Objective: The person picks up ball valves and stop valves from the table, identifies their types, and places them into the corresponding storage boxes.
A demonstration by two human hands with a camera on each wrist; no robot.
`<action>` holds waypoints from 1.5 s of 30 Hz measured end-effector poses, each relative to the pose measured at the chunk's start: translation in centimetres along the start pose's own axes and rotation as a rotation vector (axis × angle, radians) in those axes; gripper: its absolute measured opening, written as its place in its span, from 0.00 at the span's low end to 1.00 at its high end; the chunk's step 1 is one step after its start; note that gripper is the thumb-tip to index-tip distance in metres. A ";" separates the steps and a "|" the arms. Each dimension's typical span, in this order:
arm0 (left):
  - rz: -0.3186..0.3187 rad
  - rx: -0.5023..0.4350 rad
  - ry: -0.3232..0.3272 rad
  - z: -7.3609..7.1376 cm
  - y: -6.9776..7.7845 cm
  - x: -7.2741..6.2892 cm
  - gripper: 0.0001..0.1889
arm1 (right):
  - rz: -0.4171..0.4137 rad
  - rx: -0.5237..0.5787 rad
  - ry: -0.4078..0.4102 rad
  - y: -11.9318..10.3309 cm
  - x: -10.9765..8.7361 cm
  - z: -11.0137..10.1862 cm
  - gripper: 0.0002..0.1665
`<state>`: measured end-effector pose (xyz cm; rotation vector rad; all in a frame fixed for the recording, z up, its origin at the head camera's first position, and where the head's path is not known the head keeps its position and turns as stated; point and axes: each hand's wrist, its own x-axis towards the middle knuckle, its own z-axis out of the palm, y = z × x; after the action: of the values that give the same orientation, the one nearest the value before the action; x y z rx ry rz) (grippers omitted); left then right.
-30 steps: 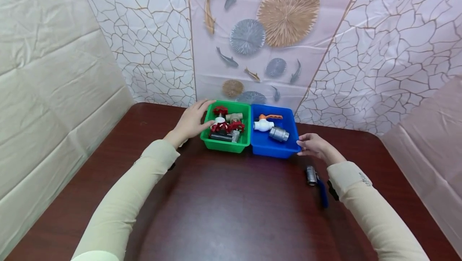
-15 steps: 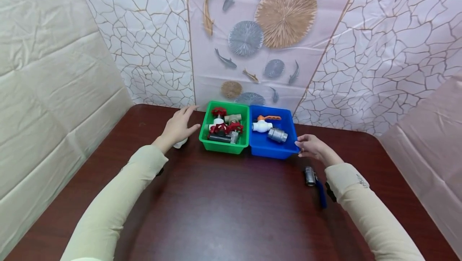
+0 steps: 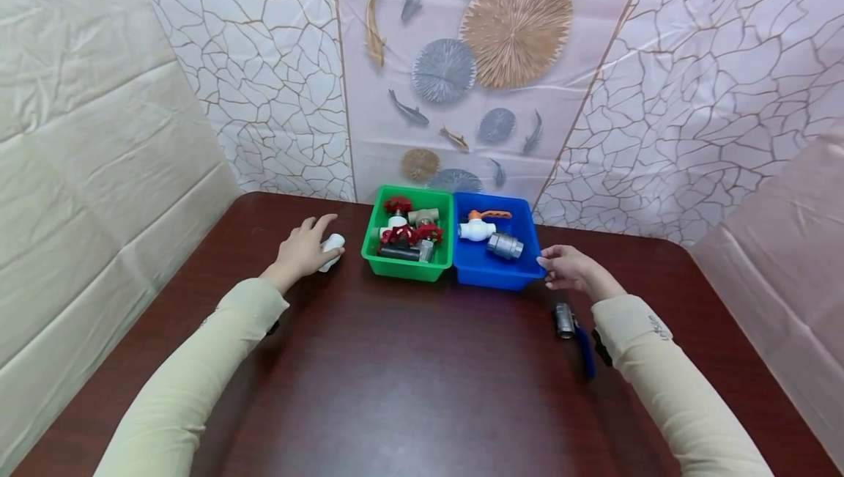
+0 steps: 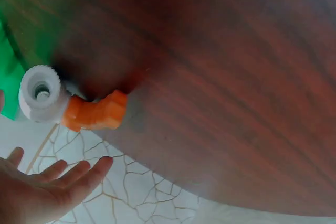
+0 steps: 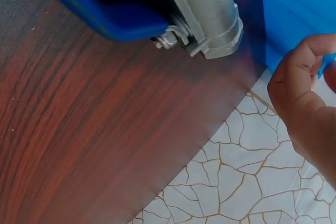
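My left hand (image 3: 300,251) hovers with extended, spread fingers around a white plastic valve (image 3: 333,248) on the table. In the left wrist view, the valve's orange handle (image 4: 97,111) shows, and a gap separates the fingers (image 4: 86,179) from it. At the near right corner of a blue bin (image 3: 491,277), my right hand (image 3: 571,269) pinches the rim between thumb and curled fingers. A metal ball valve (image 5: 207,14) with a blue lever lies on the table close to the right wrist.
A green bin (image 3: 405,270) stands against the blue one, holding several valves with red handwheels. Inside the blue bin lie a white valve with an orange lever (image 3: 496,214) and a metal fitting (image 3: 505,245). Patterned cloth walls border the dark wood table (image 3: 409,374).
My left hand has left the green bin's rim and moved left to the white valve, uncovering it. The right hand stays at the blue bin's corner.
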<state>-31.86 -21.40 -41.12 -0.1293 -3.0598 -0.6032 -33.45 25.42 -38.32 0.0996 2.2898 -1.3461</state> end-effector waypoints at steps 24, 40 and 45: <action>-0.180 0.036 -0.083 0.5 0.5 0.5 0.33 | 0.026 0.085 -0.001 0.1 0.2 -0.1 0.27; -0.237 -0.085 -0.119 -0.1 0.8 0.8 0.32 | 0.036 0.181 -0.006 0.1 0.7 -0.4 0.22; -0.264 -0.121 -0.105 -0.6 0.7 0.9 0.32 | 0.043 0.182 0.004 0.2 0.8 -0.6 0.20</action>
<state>-32.74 -20.90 -40.26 0.2539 -3.1662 -0.8194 -34.27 25.90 -38.58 0.2096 2.1515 -1.5300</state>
